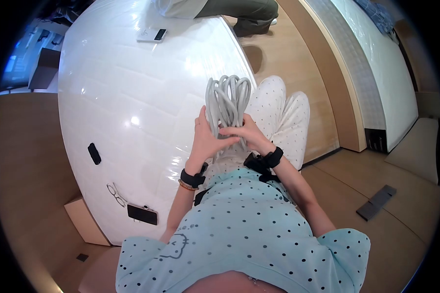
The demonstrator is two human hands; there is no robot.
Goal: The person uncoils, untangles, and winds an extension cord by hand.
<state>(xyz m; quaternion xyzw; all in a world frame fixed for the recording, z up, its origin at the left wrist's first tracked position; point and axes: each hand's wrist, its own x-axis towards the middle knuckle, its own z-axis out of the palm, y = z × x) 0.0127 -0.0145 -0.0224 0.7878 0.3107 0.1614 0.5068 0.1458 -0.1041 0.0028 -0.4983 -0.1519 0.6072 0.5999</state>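
The largest thing is the plastic-wrapped mattress [127, 93], with another person's trouser leg [230, 9] at its far right corner. The wearer's polka-dot trousers [266, 100] come next, bent at the knee beside the mattress's right edge.

The grey cable [225, 100] is held up over the lap by that right edge, gathered into several long loops that stand upright. The left hand [208, 139] curves around the left side of the bundle, its thumb reaching across the front; the right hand [250, 133] grips the right side, thumb also laid across the loops. How tightly the fingers behind close cannot be told. The step in hand seems to be keeping the loops gathered; the next move would call for one hand pinching the bundle firmly so the other could tidy or secure it, as loose loops may slip.

Smaller things lie well apart: a dark phone [142, 214] near the mattress's near left corner, then glasses [116, 194] just beside it.
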